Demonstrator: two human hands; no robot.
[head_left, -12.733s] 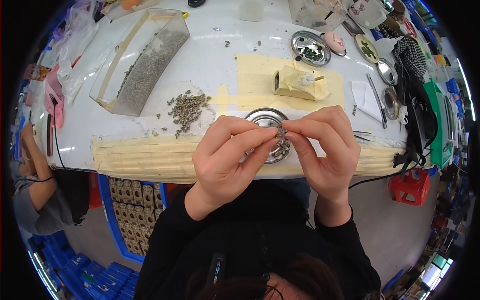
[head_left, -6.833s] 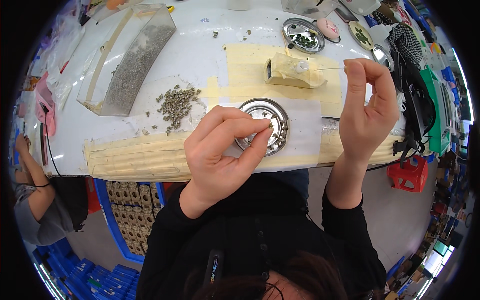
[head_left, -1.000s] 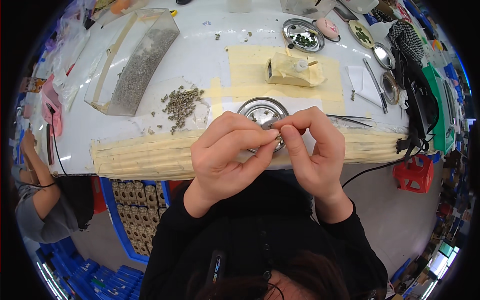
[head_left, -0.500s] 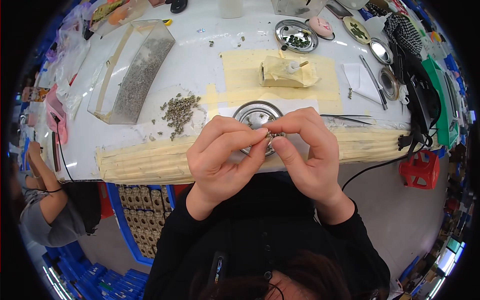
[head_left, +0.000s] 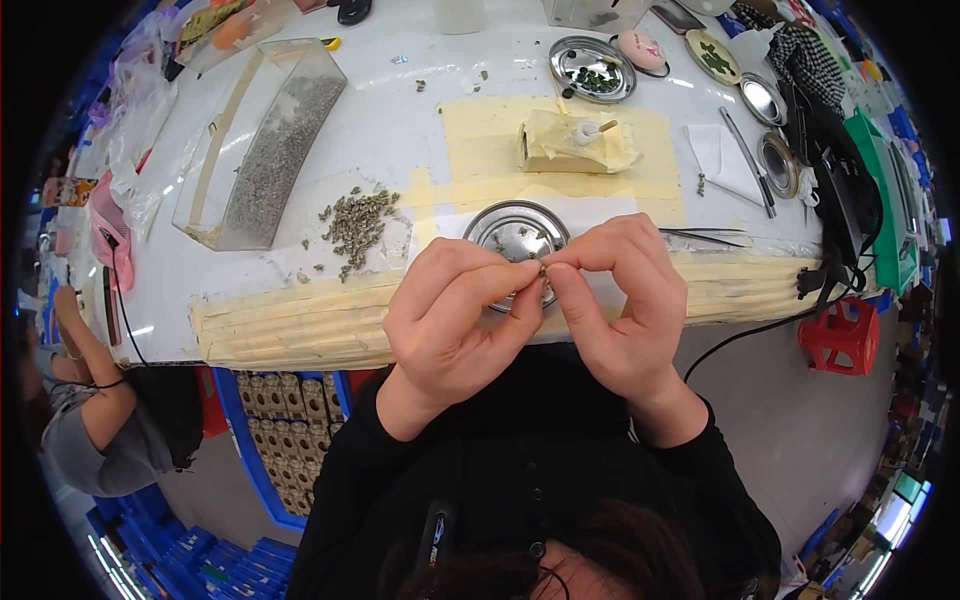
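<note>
My left hand [head_left: 455, 325] and my right hand [head_left: 625, 300] meet over a round metal dish [head_left: 515, 212] near the table's front edge. Thumb and forefinger of each hand pinch a tiny metallic part [head_left: 542, 269] between them; its exact kind is too small to make out. Several similar small pieces lie in the dish, partly hidden by my fingers. To the left of the dish spreads a pile of small metal parts [head_left: 358, 228] on a clear sheet. Tweezers [head_left: 705, 237] lie just right of my right hand.
A clear box of small parts [head_left: 270, 150] stands at the left. Behind the dish is a taped block [head_left: 572, 145] with a small stick in a white holder. A steel dish of dark green pieces [head_left: 592, 70] sits farther back. A co-worker's arm [head_left: 100, 390] shows at far left.
My hands have shifted slightly to the right and their fingertips have drawn closer together on the small part. More of the dish's middle shows now.
</note>
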